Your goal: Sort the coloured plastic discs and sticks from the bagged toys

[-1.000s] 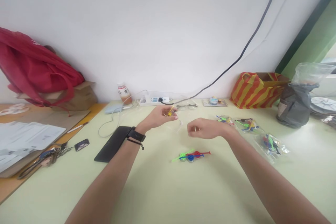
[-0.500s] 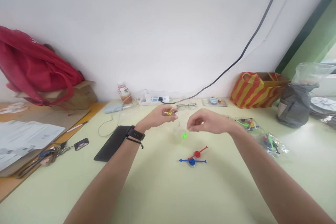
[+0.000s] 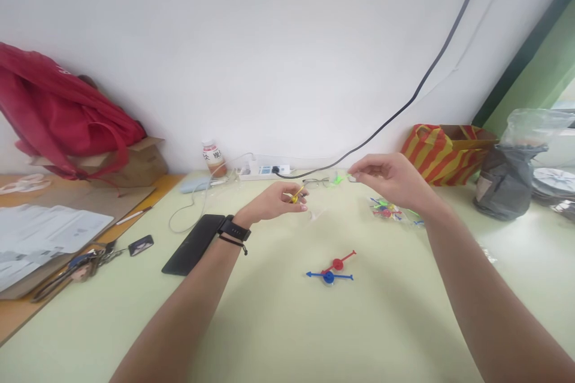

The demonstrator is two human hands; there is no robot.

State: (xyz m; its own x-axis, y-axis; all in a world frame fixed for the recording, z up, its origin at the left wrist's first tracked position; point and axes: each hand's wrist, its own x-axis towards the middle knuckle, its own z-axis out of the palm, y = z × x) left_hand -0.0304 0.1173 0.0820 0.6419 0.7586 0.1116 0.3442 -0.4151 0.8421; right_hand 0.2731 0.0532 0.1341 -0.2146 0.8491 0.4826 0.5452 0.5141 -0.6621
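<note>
My left hand (image 3: 275, 202), with a black wristband, pinches a small yellow plastic spinner piece (image 3: 295, 195) together with a clear plastic bag (image 3: 317, 213) that hangs below it. My right hand (image 3: 392, 179) is raised further back and to the right, holding a green spinner piece (image 3: 338, 179) by its thin stem. On the pale green table (image 3: 287, 323) below lie a red spinner piece (image 3: 338, 263) and a blue spinner piece (image 3: 329, 276), touching each other. A small bag of mixed coloured pieces (image 3: 385, 210) lies under my right wrist.
A black phone (image 3: 194, 243) lies left of my left wrist, with keys (image 3: 81, 267) and papers (image 3: 40, 236) further left. At the back stand a bottle (image 3: 214, 159), a power strip (image 3: 264, 172), glasses (image 3: 317, 181), a red-and-yellow striped bag (image 3: 442, 152) and a grey pouch (image 3: 505, 182). A red backpack (image 3: 58, 116) rests on a box.
My right hand picked the green piece out of the pile on the table and lifted it up and to the right. The red and blue pieces stayed down. My left hand barely moved.
</note>
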